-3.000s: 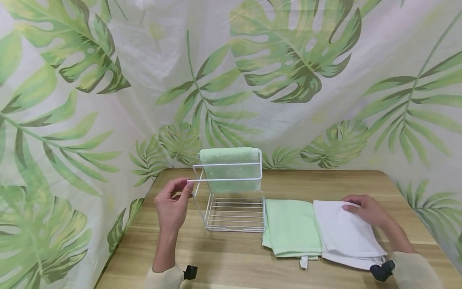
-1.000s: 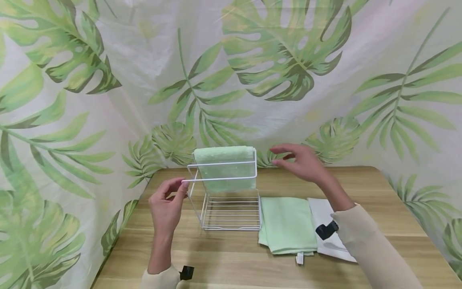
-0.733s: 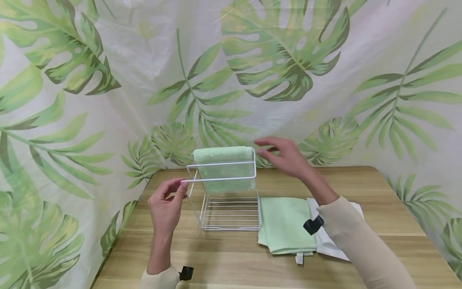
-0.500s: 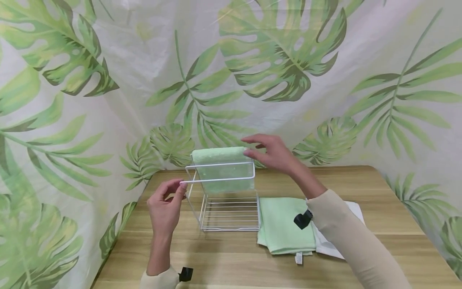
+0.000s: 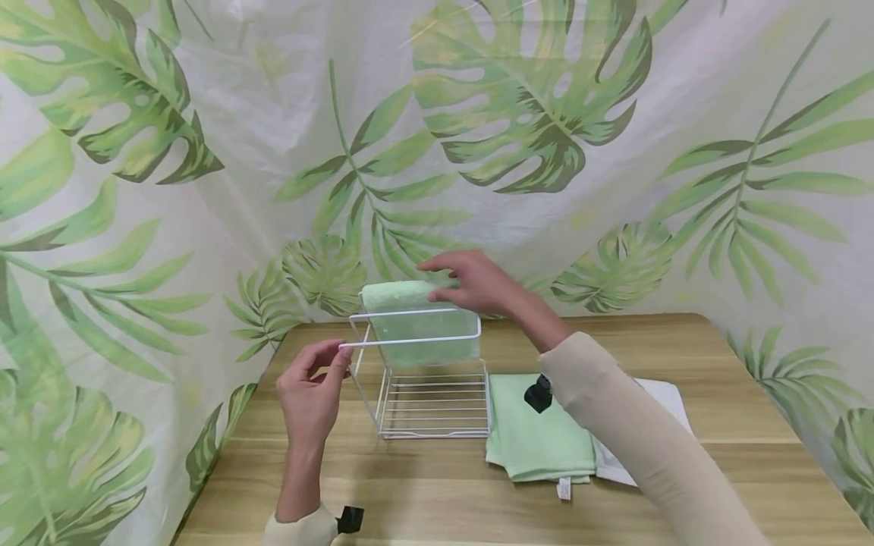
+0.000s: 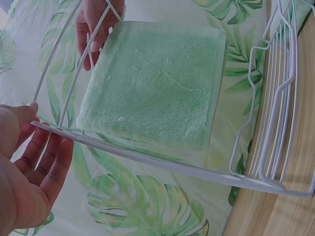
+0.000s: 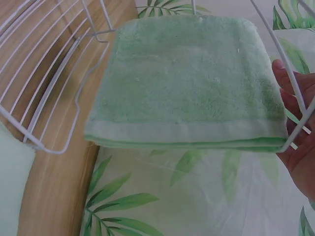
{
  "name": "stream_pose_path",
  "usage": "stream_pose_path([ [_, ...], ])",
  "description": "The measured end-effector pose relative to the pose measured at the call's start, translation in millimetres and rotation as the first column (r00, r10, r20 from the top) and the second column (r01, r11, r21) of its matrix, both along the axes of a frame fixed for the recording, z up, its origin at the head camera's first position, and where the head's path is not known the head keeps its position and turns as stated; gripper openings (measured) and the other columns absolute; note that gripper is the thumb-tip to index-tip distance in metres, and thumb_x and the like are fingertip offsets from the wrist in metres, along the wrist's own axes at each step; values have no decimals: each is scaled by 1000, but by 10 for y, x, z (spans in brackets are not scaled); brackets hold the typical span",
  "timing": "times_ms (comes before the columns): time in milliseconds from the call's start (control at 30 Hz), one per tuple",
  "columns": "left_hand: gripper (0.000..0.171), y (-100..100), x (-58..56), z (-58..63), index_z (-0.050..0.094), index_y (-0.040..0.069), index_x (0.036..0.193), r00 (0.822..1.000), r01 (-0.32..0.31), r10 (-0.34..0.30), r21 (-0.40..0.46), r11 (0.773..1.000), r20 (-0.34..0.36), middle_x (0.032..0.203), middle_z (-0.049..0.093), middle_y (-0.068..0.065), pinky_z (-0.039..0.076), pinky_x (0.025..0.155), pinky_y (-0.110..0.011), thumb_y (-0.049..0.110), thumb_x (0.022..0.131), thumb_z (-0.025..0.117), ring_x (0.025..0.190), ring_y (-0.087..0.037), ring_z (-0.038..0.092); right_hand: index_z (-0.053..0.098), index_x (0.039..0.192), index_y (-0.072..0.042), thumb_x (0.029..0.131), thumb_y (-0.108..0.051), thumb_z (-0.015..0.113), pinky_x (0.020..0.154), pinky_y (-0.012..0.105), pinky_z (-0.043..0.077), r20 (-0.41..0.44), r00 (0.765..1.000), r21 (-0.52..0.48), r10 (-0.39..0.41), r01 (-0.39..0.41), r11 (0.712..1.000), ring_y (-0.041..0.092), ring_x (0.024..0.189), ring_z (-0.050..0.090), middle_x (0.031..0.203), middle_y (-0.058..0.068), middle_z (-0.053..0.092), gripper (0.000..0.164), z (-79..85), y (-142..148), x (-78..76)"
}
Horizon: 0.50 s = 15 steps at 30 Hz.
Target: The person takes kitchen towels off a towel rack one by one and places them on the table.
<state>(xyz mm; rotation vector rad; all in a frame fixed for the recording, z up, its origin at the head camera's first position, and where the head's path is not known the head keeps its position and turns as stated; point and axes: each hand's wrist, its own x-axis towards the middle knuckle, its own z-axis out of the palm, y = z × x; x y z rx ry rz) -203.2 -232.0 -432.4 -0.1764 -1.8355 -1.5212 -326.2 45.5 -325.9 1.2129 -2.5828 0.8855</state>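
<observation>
A white wire rack (image 5: pixel 410 341) stands on the table, and a light green towel (image 5: pixel 396 296) is draped over its back top bar. My left hand (image 5: pixel 310 402) pinches the near left corner of the rack's top bar between thumb and fingers. My right hand (image 5: pixel 488 284) is at the right part of the draped towel's top edge, thumb on the near side and fingers reaching over it, loosely bent. In the right wrist view the towel (image 7: pixel 187 83) hangs folded, with my right hand (image 7: pixel 302 157) beside its top edge; whether it touches the cloth is unclear.
A folded green towel (image 5: pixel 532 447) with a white tag lies against the rack's right side. Next to it is a folded white towel (image 5: pixel 665 394), partly hidden by my right sleeve. A leaf-print curtain (image 5: pixel 382 136) hangs behind the wooden table (image 5: pixel 410 500).
My right hand has left the white towel, swung up and left, and moved along the top of the draped green towel. My left hand keeps its pinch on the rack.
</observation>
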Motion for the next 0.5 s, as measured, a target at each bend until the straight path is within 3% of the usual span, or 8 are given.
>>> stream_pose_path([
  [500,12,11,15,23,80,1,106,1000,7,-7,-12,1000,4,89,74,11,66,62,-20,4,95,82,74,-2,72,70,144,-19,97,-27,83,110,43,59,69,996,45,-49,46,998,22,134,67,146,3,70,49,-54,-191,-64],
])
